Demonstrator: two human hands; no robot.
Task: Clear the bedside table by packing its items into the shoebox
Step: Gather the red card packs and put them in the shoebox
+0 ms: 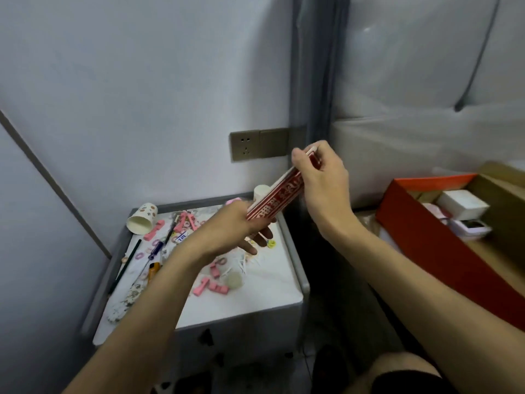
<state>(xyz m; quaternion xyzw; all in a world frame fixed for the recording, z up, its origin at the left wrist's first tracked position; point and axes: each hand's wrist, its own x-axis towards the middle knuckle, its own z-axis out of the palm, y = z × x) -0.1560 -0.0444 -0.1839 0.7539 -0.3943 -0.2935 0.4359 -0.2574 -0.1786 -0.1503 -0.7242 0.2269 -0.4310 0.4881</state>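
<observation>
Pale bluish-white wall (113,81) fills left and centre. Dark diagonal trim strip (42,172) at left edge. Bronze-grey wall plate mid-frame: socket (245,145) left half, blank switch (274,143) right half. Grey vertical headboard edge (318,81) beside it. White padded headboard (412,66) under glossy plastic film, upper right. Grey bedside table (267,294), white top, against wall. Dark floor (341,308) lower centre. Light dim, cool.

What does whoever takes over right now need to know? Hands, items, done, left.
Hands: left hand holds the lower end of the red-and-white packet; right hand pinches its upper end, above the bedside table.
Done: open shoebox at right already holds a white box and other small items.
Left: box the packet, then the tipped paper cup, screwdriver, pink clips and remaining table clutter.
</observation>
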